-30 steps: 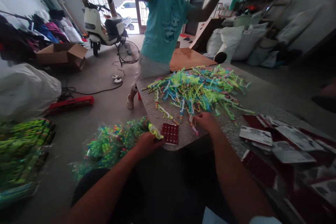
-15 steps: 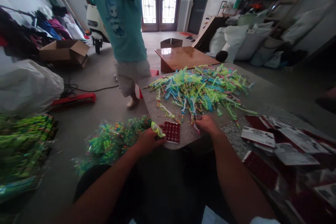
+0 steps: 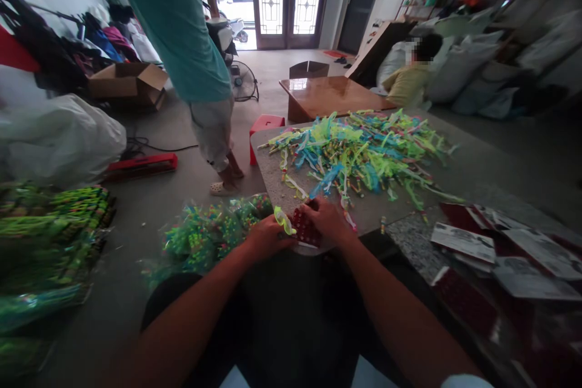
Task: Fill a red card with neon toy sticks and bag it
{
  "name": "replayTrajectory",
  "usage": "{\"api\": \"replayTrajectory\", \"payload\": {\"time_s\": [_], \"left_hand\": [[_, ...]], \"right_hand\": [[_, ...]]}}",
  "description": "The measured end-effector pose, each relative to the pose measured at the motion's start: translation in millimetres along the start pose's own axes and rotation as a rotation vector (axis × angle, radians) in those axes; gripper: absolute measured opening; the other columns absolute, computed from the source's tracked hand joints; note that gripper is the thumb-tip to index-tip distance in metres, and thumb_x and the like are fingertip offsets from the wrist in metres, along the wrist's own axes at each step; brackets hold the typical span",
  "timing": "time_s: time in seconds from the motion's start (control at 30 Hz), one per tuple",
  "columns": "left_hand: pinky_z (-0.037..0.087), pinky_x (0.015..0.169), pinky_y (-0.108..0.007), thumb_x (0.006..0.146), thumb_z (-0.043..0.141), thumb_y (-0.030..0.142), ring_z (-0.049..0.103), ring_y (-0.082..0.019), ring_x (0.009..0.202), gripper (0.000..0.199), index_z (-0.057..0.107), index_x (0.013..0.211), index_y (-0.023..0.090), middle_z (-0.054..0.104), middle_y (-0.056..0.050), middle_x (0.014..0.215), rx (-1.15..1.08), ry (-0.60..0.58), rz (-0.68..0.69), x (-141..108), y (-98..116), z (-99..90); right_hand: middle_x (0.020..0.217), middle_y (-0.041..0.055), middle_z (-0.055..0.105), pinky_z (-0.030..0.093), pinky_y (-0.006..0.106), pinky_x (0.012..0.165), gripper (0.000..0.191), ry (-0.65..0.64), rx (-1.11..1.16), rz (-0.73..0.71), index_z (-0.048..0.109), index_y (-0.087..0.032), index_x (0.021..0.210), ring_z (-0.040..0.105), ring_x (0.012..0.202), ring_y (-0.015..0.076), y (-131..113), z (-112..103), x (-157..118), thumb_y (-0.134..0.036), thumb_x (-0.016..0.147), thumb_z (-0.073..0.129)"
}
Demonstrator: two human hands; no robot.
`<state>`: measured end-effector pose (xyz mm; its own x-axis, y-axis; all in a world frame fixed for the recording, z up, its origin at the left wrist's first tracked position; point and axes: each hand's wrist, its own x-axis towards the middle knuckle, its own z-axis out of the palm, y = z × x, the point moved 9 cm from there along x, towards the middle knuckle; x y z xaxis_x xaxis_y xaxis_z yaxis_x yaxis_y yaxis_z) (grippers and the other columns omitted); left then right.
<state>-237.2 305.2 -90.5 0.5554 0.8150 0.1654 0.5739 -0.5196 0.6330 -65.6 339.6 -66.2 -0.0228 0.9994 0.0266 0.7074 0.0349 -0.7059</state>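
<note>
My left hand [image 3: 267, 239] is closed at the left side of a dark red card [image 3: 304, 231] dotted with rows of pale spots, on the near edge of the grey table. A yellow-green ribbon [image 3: 284, 220] sticks up from its fingers. My right hand [image 3: 326, 218] reaches over the card's upper right, its fingers pinched. From those fingertips a blue ribbon [image 3: 328, 180] trails up toward the pile; whatever it is tied to is hidden by the hand. Beyond lies a heap of beaded sticks with green, blue and white ribbons [image 3: 364, 148].
More red cards and printed white sheets [image 3: 464, 237] lie at right. Bagged green beaded pieces [image 3: 200, 233] are at lower left. A person in a teal shirt [image 3: 182, 42] stands beyond the red stool [image 3: 268, 123]; another person [image 3: 411, 76] is by the wooden table [image 3: 334, 97].
My right hand has moved left from the pile's near edge to the card, with a blue ribbon now at its fingertips. The standing person has shifted left; a second person has come into view.
</note>
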Motion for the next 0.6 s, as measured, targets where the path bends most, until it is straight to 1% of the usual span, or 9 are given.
{"api": "replayTrajectory", "payload": {"time_s": [0.07,0.2,0.3,0.47,0.6], "left_hand": [[0.056,0.104,-0.038,0.082,0.085,0.034,0.072,-0.026,0.111,0.024,0.082,0.104,0.026,0.074,-0.008,0.124,0.012,0.011,0.004,-0.7,1.2,-1.3],[0.055,0.103,-0.037,0.084,0.083,0.037,0.072,-0.025,0.107,0.021,0.083,0.102,0.027,0.075,-0.008,0.118,0.005,0.023,0.008,-1.9,1.8,-2.1],[0.054,0.104,-0.037,0.084,0.083,0.038,0.071,-0.024,0.107,0.022,0.083,0.103,0.028,0.075,-0.008,0.119,0.002,0.021,0.001,-2.2,0.8,-1.4],[0.053,0.105,-0.038,0.085,0.081,0.038,0.070,-0.025,0.107,0.020,0.083,0.102,0.027,0.074,-0.008,0.117,0.035,0.000,0.007,-2.0,1.5,1.2],[0.055,0.104,-0.035,0.086,0.080,0.039,0.070,-0.023,0.107,0.021,0.082,0.104,0.028,0.074,-0.006,0.119,0.036,0.022,0.008,-1.9,1.8,0.7]], "right_hand": [[0.090,0.0052,0.075,0.045,0.026,0.075,0.018,-0.003,-0.067,-0.020,0.068,-0.019,0.089,0.068,0.084,0.0179,-7.5,6.8,1.2,-0.034,0.097,0.062],[0.093,0.0058,0.075,0.043,0.026,0.076,0.015,-0.021,-0.187,-0.051,0.068,-0.019,0.091,0.066,0.086,0.0180,-13.8,9.7,2.4,-0.032,0.097,0.064],[0.093,0.0055,0.074,0.042,0.026,0.077,0.015,-0.045,-0.245,-0.064,0.068,-0.019,0.093,0.065,0.086,0.0183,-15.6,11.2,2.0,-0.032,0.099,0.063],[0.095,0.0071,0.074,0.041,0.027,0.081,0.016,-0.058,-0.353,-0.091,0.069,-0.019,0.098,0.066,0.093,0.0205,-19.2,13.9,1.5,-0.033,0.101,0.063],[0.102,0.0088,0.076,0.040,0.027,0.080,0.017,-0.100,-0.398,-0.105,0.070,-0.018,0.104,0.068,0.095,0.0202,-25.2,21.1,0.0,-0.028,0.103,0.057]]}}
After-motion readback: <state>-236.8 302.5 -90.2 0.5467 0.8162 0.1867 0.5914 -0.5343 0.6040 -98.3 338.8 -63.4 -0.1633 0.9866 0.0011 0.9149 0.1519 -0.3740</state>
